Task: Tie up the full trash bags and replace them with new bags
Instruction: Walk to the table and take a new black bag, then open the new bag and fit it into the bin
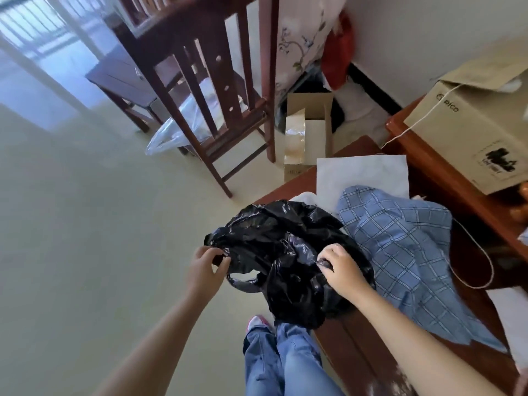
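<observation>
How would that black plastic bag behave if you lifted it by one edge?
Probably floppy: the black bag is crumpled and sags between the left hand and right hand. Likely light and perhaps slippery, given its thin, glossy film.

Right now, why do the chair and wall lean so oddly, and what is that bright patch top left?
Head view: the wide-angle lens bends and tilts the chair and wall toward the edges; the top-left floor is washed out by bright glare; the black bag held by left hand and right hand shows shiny highlights, fairly sharp.
</observation>
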`<state>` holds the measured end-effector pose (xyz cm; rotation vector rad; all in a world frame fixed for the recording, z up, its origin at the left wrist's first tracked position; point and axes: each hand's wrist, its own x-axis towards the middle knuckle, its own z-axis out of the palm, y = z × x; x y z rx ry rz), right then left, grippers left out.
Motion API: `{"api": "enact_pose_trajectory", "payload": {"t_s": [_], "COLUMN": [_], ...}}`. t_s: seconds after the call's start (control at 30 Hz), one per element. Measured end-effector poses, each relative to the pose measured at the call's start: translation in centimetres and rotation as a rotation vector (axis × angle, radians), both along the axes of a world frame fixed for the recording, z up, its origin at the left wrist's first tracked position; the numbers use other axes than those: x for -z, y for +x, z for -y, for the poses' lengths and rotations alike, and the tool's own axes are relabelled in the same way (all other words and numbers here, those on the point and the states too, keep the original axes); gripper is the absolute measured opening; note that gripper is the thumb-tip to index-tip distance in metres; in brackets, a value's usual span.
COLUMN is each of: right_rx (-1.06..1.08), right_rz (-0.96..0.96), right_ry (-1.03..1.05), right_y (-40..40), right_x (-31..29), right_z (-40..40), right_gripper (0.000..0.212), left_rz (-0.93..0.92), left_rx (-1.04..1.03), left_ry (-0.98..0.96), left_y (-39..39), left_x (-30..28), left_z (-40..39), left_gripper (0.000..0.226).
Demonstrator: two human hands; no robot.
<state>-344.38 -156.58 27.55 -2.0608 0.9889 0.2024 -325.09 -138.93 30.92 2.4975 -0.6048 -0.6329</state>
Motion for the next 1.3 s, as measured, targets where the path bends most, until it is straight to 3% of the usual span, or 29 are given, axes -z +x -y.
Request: {"api": "enact_pose_trajectory", "payload": {"t_s": [0.13,0.27,0.33,0.4,0.47,0.5,0.57,0.63,0.7,0.77,0.93,1.03,1.17,1.3], "right_rx": [0.125,0.082,-0.003,-0.139,-0.273,-0.293,-0.294,-0.306,-0.381,-0.466,-0.434,-0.472,-0.632,-0.715], "right_rz": [0.167,0.163,0.059,-0.121,-0.229,-0.243,-0.129,0.091,0.284,0.392,0.466,0.457,0.461,0.507], "right_ry": [0.131,0.032,0.041,0.010,-0.034,-0.050,-0.061,-0.086,-0.150,-0.174,-0.215,-0.225,-0.294,-0.340], "right_y": [2.0,6.4,9.6,13.4,17.3,19.2,23.4,27.5,32.2,36.8,47.6,54.2,62.8,73.2], "right_x": [-4.5,-7.0,-8.0,-8.7,-9.4,-9.9,-10.4,-11.2,-12.3,-13.3,-16.3,-17.6,-19.2,-18.8], "right_z": [0.6,0.1,-0.7,-1.7,-3.4,-4.5,-7.2,-10.7,-14.8,-19.2,-29.9,-35.4,-41.4,-45.4], "right_gripper": [0.014,0.041,0.036,0.050,0.036,0.040,0.048,0.043,0.032,0.036,0.045,0.020,0.039,0.036], "left_rz": [0.073,0.186,0.250,0.296,0.346,0.380,0.436,0.500,0.483,0.415,0.356,0.368,0.441,0.401], "left_rx": [-0.024,-0.085,-0.100,-0.136,-0.184,-0.211,-0.260,-0.278,-0.276,-0.323,-0.441,-0.468,-0.529,-0.580], "left_ry": [-0.045,-0.139,-0.185,-0.195,-0.201,-0.204,-0.191,-0.125,-0.009,0.126,0.248,0.244,0.337,0.296], "left_y": [0.7,2.8,4.4,6.2,8.0,8.9,10.9,13.5,16.5,19.6,27.1,33.3,41.8,50.9], "left_x": [-1.9,-4.2,-5.2,-6.2,-7.1,-7.5,-8.1,-8.3,-8.6,-8.5,-10.0,-12.6,-14.7,-14.7], "left_z": [-0.8,-3.1,-4.9,-7.2,-9.9,-11.4,-14.7,-18.4,-22.5,-26.9,-36.7,-41.6,-46.5,-49.6], "left_gripper": [0.023,0.020,0.019,0.024,0.035,0.041,0.047,0.045,0.045,0.044,0.039,0.043,0.048,0.067]}}
